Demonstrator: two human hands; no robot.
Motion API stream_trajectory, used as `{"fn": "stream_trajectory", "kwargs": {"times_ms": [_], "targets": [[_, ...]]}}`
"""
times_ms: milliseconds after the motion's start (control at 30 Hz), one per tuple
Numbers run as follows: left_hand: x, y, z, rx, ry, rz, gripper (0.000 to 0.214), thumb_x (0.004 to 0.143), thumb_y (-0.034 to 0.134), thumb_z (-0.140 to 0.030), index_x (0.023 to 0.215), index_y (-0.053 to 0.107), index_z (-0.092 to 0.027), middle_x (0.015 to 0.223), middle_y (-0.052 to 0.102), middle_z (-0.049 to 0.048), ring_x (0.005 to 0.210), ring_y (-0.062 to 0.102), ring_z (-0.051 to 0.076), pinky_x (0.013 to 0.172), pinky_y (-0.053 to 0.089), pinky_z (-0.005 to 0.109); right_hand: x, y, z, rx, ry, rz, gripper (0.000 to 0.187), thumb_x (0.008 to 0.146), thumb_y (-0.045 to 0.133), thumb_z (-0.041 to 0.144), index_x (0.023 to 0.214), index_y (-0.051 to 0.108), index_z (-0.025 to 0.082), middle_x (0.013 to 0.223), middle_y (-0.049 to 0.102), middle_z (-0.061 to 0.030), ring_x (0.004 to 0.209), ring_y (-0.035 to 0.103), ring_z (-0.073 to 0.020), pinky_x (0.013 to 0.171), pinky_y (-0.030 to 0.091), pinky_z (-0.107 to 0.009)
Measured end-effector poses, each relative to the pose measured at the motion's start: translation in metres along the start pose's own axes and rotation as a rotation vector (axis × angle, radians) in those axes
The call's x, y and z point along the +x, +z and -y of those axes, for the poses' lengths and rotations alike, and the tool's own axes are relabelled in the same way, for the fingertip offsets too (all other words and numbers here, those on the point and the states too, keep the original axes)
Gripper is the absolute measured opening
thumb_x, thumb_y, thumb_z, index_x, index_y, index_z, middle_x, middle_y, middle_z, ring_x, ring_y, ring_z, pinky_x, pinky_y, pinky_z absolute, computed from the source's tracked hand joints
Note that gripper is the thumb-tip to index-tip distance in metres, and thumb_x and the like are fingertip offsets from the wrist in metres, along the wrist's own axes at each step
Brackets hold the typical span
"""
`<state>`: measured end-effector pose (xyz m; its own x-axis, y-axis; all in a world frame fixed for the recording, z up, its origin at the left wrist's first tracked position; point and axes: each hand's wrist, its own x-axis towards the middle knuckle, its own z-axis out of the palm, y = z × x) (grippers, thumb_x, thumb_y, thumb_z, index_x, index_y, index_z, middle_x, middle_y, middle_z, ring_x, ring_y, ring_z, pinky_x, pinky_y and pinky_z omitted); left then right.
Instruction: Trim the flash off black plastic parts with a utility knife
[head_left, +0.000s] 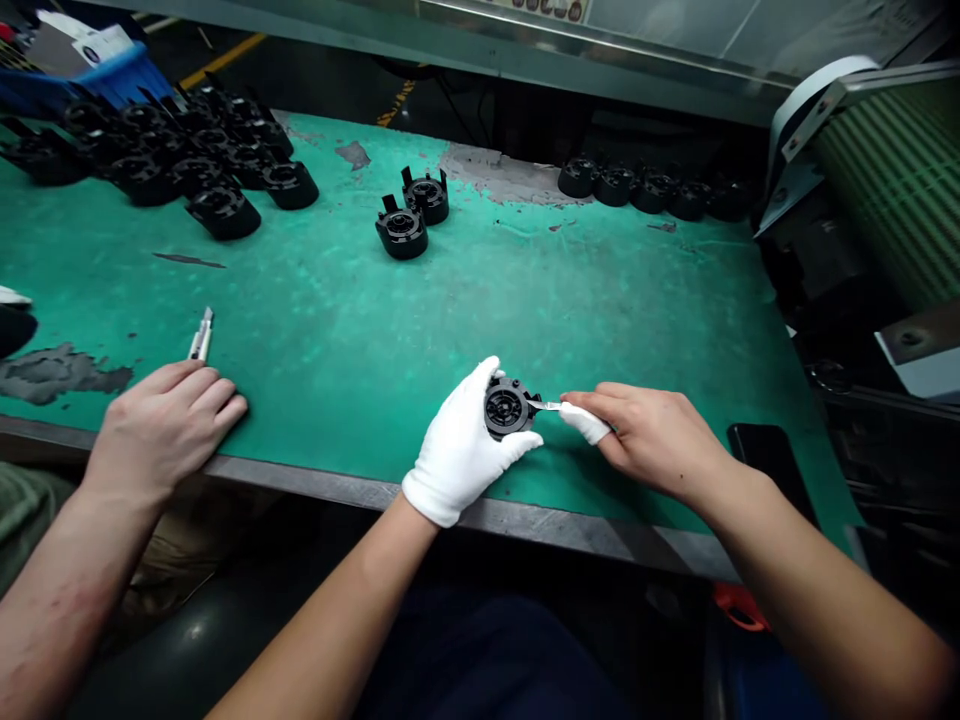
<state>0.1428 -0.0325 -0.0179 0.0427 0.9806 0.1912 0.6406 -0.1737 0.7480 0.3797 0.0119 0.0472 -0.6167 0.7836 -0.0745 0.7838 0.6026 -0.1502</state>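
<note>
My left hand [461, 440], in a white glove, is wrapped round a round black plastic part [507, 408] with a ring and spokes on its face. In my right hand [649, 430], bare but for a white cover on the thumb, is a small knife [549, 406]. Its blade tip meets the right edge of the black part. The knife's handle is hidden inside my fingers. Both hands are just above the table's front edge.
Black plastic housings [403, 232] stand mid-table, many more [223, 208] crowd the far left, and a row [655, 190] lines the back right. A co-worker's hand [161, 425] holds a cutter [201, 335] at left. A black phone [771, 465] lies right on the green table [315, 320].
</note>
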Motion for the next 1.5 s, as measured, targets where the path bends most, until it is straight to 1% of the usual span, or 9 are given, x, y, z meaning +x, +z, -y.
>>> {"fn": "stream_trajectory", "kwargs": {"times_ms": [233,333,467,633,733,800,933,1067,1500], "targets": [[-0.001,-0.004,0.000,0.011,0.013,-0.001,0.098,0.071,0.083,-0.058,0.148,0.036,-0.020,0.145,0.054,0.0146,0.136,0.054,0.032,0.118,0.043,0.048,0.007,-0.004,-0.004,-0.059,-0.053,0.039,0.047,0.088,0.050,0.017,0.129,0.067,0.034,0.110,0.075,0.0012,0.088,0.070,-0.0192,0.056,0.041,-0.028],[-0.001,-0.007,-0.002,0.003,0.010,0.038,0.097,0.072,0.085,-0.052,0.148,0.036,-0.017,0.148,0.052,0.0147,0.139,0.051,0.030,0.120,0.041,0.045,0.007,-0.003,-0.022,-0.120,0.052,-0.005,0.041,0.090,0.053,0.020,0.125,0.069,0.032,0.105,0.076,-0.0025,0.083,0.070,-0.0198,0.054,0.039,-0.027],[0.008,-0.025,-0.004,-0.017,0.050,0.256,0.095,0.080,0.079,-0.045,0.155,0.028,-0.017,0.156,0.044,0.0125,0.145,0.044,0.031,0.122,0.035,0.047,-0.003,-0.003,-0.059,-0.169,0.291,-0.094,0.032,0.093,0.052,0.026,0.117,0.073,0.027,0.106,0.077,-0.0066,0.084,0.071,-0.0248,0.056,0.041,-0.029],[0.031,-0.068,0.005,-0.100,0.186,0.588,0.063,0.093,0.064,-0.042,0.151,0.040,-0.032,0.165,0.031,-0.0030,0.150,0.035,0.025,0.124,0.032,0.042,-0.025,0.011,-0.054,0.133,0.206,-0.131,0.035,0.098,0.047,0.029,0.127,0.067,0.025,0.123,0.072,-0.0044,0.107,0.069,-0.0256,0.084,0.053,-0.036],[0.027,-0.086,0.013,-0.173,0.087,0.369,0.055,0.101,0.050,-0.039,0.153,0.035,-0.033,0.167,0.025,-0.0030,0.152,0.030,0.023,0.125,0.030,0.043,-0.031,0.021,-0.030,0.287,0.147,-0.085,0.036,0.099,0.044,0.028,0.127,0.066,0.023,0.124,0.072,-0.0052,0.110,0.067,-0.0240,0.092,0.052,-0.037],[0.013,-0.087,0.014,-0.161,0.014,0.234,0.071,0.096,0.058,-0.044,0.157,0.023,-0.031,0.167,0.026,0.0012,0.152,0.029,0.025,0.124,0.031,0.047,-0.029,0.023,-0.013,0.339,0.100,-0.064,0.036,0.100,0.044,0.027,0.127,0.066,0.024,0.123,0.072,-0.0050,0.110,0.067,-0.0225,0.092,0.051,-0.036],[-0.021,-0.068,0.012,-0.010,-0.033,0.167,0.111,0.070,0.085,-0.054,0.157,0.022,-0.027,0.165,0.030,0.0086,0.151,0.032,0.030,0.125,0.030,0.048,-0.016,0.018,0.024,0.341,-0.033,0.006,0.036,0.101,0.045,0.028,0.131,0.064,0.028,0.112,0.072,-0.0026,0.098,0.069,-0.0196,0.085,0.051,-0.033],[-0.033,-0.048,0.015,0.070,-0.063,0.053,0.098,0.077,0.081,-0.047,0.155,0.026,-0.022,0.156,0.044,0.0125,0.145,0.043,0.029,0.122,0.038,0.045,-0.005,0.016,0.049,0.207,-0.055,0.065,0.039,0.101,0.044,0.030,0.136,0.061,0.029,0.098,0.070,-0.0013,0.082,0.068,-0.0186,0.067,0.047,-0.032],[-0.027,-0.048,0.016,0.041,-0.015,0.023,0.091,0.077,0.081,-0.040,0.152,0.033,-0.020,0.154,0.048,0.0107,0.142,0.048,0.027,0.121,0.041,0.042,0.001,0.003,0.052,-0.148,0.074,0.075,0.043,0.093,0.051,0.022,0.133,0.062,0.033,0.098,0.072,-0.0004,0.078,0.070,-0.0214,0.054,0.036,-0.032]]}}
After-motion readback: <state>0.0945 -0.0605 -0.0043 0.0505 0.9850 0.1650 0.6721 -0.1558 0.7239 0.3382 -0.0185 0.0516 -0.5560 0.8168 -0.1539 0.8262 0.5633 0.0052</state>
